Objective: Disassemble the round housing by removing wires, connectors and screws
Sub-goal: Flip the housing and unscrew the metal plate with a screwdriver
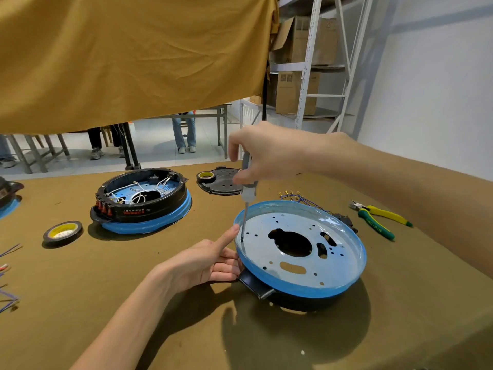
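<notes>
Blue-rimmed round metal housing (301,252) at lower right looks wire-free, left hand (210,263) steadying, right hand (266,153) gripping grey-handled screwdriver (246,198) on a remaining rim screw.

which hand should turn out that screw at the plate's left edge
Right. The right hand already grips the screwdriver, whose tip sits upright on the blue-rimmed housing plate near its left edge. The left hand is braced against the rim, steadying it.

Bright, even daylight is flooding my bench (80,303), and soft shadows are falling toward me beneath my hands and the housing (300,252). The wide lens is bending the edges, and everything is staying fairly sharp.
</notes>
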{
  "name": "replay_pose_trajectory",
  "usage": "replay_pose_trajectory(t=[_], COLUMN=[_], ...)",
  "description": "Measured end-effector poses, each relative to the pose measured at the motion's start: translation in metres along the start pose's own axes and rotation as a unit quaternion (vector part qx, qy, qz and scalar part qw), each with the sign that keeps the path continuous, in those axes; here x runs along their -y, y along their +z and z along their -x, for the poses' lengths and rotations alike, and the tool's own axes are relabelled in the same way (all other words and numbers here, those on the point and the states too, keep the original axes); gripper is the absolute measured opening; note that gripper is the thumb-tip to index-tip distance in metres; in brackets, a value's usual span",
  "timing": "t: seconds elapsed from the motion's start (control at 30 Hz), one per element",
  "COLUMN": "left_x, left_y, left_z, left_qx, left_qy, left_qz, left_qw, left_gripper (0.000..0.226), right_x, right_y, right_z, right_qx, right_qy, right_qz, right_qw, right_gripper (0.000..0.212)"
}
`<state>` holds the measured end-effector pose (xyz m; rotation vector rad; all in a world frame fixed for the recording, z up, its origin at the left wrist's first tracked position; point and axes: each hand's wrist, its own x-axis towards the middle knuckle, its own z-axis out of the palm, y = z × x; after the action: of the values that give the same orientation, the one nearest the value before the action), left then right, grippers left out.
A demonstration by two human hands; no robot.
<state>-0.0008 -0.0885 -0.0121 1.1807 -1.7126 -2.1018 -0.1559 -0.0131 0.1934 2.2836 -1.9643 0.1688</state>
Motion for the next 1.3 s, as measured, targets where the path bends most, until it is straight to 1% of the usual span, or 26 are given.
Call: replay_pose_trajectory(t=[0.07, 0.1, 0.17, 0.23, 0.27, 0.3, 0.37, 0.4, 0.47, 0.5, 0.57, 0.63, 0.67, 0.7, 0.77, 0.8, 0.83, 0.9, 0.93, 1.0, 1.03, 1.1, 1.13, 1.17, 1.23, 1.3], left_x=[0.0, 0.001, 0.001, 0.0, 0.0, 0.0, 0.001, 0.001, 0.001, 0.001, 0.001, 0.001, 0.001, 0.001, 0.0, 0.0, 0.0, 0.0, 0.0, 0.001, 0.001, 0.001, 0.001, 0.001, 0.0, 0.0], left_y=[0.0, 0.0, 0.0, 0.001, 0.001, 0.0, 0.0, 0.0, 0.0, 0.001, 0.001, 0.0, 0.0, 0.0, 0.0, 0.0, 0.0, 0.0, 0.001, 0.0, 0.0, 0.0, 0.0, 0.0, 0.0, 0.0], left_z=[0.0, 0.0, -0.001, 0.0, 0.0, 0.0, 0.0, 0.0, 0.001, 0.001, 0.001, 0.001, 0.001, 0.001, 0.001, 0.001, 0.001, 0.001, 0.001, 0.002, 0.002, 0.001, 0.001, 0.001, 0.0, -0.001], left_qx=[0.001, 0.001, 0.001, 0.002, 0.002, 0.003, 0.006, 0.007, 0.007, 0.006, 0.004, 0.003, 0.004, 0.006, 0.006, 0.005, 0.004, 0.004, 0.005, 0.006, 0.006, 0.006, 0.005, 0.006, 0.006, 0.006], left_qy=[0.001, 0.001, 0.002, 0.002, 0.004, 0.006, 0.011, 0.012, 0.012, 0.012, 0.013, 0.014, 0.014, 0.014, 0.013, 0.012, 0.011, 0.011, 0.011, 0.012, 0.013, 0.012, 0.011, 0.01, 0.008, 0.003], left_qz=[0.001, 0.002, 0.0, -0.003, -0.003, -0.002, 0.0, -0.001, -0.002, -0.002, -0.002, 0.001, 0.0, -0.001, -0.003, -0.002, 0.0, 0.002, 0.001, 0.001, 0.001, 0.001, -0.001, -0.001, 0.0, 0.004], left_qw=[1.0, 1.0, 1.0, 1.0, 1.0, 1.0, 1.0, 1.0, 1.0, 1.0, 1.0, 1.0, 1.0, 1.0, 1.0, 1.0, 1.0, 1.0, 1.0, 1.0, 1.0, 1.0, 1.0, 1.0, 1.0, 1.0], left_gripper=[0.097, 0.097, 0.095, 0.092, 0.09, 0.088, 0.084, 0.083, 0.083, 0.083, 0.084, 0.083, 0.083, 0.084, 0.085, 0.085, 0.084, 0.084, 0.084, 0.085, 0.087, 0.09, 0.092, 0.093, 0.095, 0.094], right_x=[0.004, 0.005, 0.007, 0.008, 0.007, 0.006, 0.007, 0.007, 0.01, 0.009, 0.009, 0.01, 0.009, 0.009, 0.008, 0.008, 0.009, 0.008, 0.007, 0.008, 0.007, 0.007, 0.007, 0.008, 0.009, 0.007], right_y=[-0.007, -0.007, -0.001, 0.004, 0.006, 0.006, 0.003, 0.001, -0.004, -0.004, 0.0, 0.003, 0.004, 0.004, 0.001, -0.002, -0.007, -0.01, -0.009, -0.004, -0.001, 0.008, 0.009, 0.006, -0.006, -0.012], right_z=[0.001, 0.001, 0.0, -0.002, -0.004, -0.005, -0.005, -0.004, -0.002, -0.002, -0.004, -0.005, -0.005, -0.005, -0.004, -0.003, -0.002, -0.001, -0.002, -0.002, -0.002, -0.003, -0.003, -0.002, 0.0, 0.0], right_qx=[0.032, 0.04, 0.02, -0.03, -0.044, -0.042, -0.007, 0.011, 0.039, 0.044, 0.022, -0.03, -0.041, -0.033, 0.009, 0.032, 0.051, 0.074, 0.076, 0.051, 0.026, -0.019, -0.022, -0.011, 0.04, 0.074], right_qy=[-0.02, -0.021, 0.002, 0.036, 0.044, 0.042, 0.025, 0.021, 0.026, 0.032, 0.051, 0.07, 0.07, 0.063, 0.04, 0.032, 0.024, 0.016, 0.019, 0.041, 0.05, 0.036, 0.023, 0.009, -0.009, -0.01], right_qz=[-0.064, -0.065, -0.003, 0.104, 0.127, 0.119, 0.039, 0.0, -0.049, -0.05, 0.011, 0.1, 0.116, 0.109, 0.035, -0.006, -0.034, -0.04, -0.027, 0.022, 0.057, 0.093, 0.07, 0.023, -0.062, -0.073], right_qw=[0.997, 0.997, 1.0, 0.994, 0.99, 0.991, 0.999, 1.0, 0.998, 0.997, 0.998, 0.992, 0.99, 0.992, 0.999, 0.999, 0.998, 0.996, 0.997, 0.998, 0.997, 0.995, 0.997, 1.0, 0.997, 0.995], right_gripper=[0.048, 0.052, 0.051, 0.054, 0.056, 0.054, 0.042, 0.042, 0.055, 0.06, 0.059, 0.056, 0.057, 0.056, 0.046, 0.048, 0.054, 0.062, 0.059, 0.049, 0.048, 0.044, 0.037, 0.034, 0.044, 0.052])
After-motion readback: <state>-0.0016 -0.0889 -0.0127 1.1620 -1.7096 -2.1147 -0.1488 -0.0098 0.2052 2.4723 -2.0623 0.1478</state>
